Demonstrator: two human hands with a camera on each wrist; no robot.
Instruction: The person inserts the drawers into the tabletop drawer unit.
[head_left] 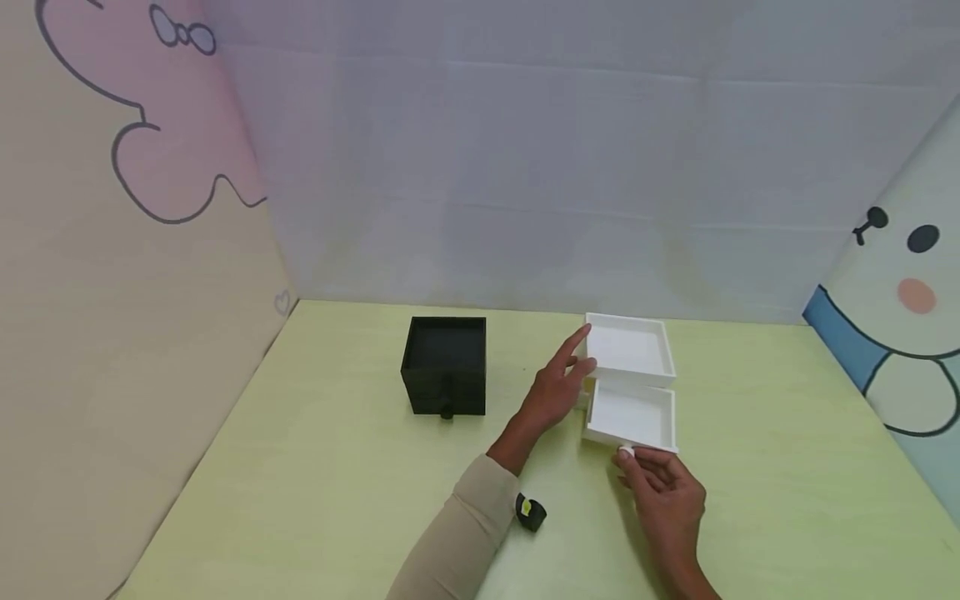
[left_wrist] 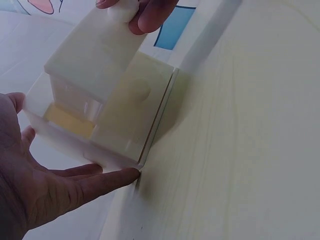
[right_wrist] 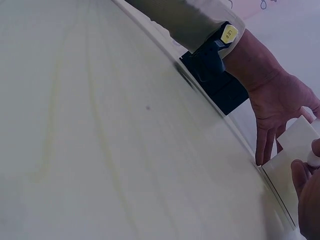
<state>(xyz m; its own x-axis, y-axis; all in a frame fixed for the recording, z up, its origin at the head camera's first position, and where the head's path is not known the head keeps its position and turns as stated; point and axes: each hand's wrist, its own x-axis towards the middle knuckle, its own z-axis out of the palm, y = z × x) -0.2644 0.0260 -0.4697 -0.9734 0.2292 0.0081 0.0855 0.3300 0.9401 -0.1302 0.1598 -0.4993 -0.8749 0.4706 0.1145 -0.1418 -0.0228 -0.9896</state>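
Observation:
A small white drawer box (head_left: 630, 347) stands on the table, with an open tray-like top. Its upper drawer (head_left: 634, 414) is pulled out toward the person and tilts a little; the inside of it looks bare. My right hand (head_left: 667, 500) pinches the drawer's round white knob (left_wrist: 123, 10) between thumb and fingers. Against the left side of the box rests my left hand (head_left: 553, 390), fingers spread and fairly straight, fingertips at its edges. Below the pulled drawer, a closed lower drawer (left_wrist: 132, 112) with its own knob shows in the left wrist view.
A black box (head_left: 446, 392) with a front knob stands left of the white one, beyond the left forearm. The pale yellow-green table (head_left: 337, 492) ends at a white back wall (head_left: 487, 183). Printed cartoon panels flank both sides. A black wrist device (head_left: 531, 512) sits at the left sleeve.

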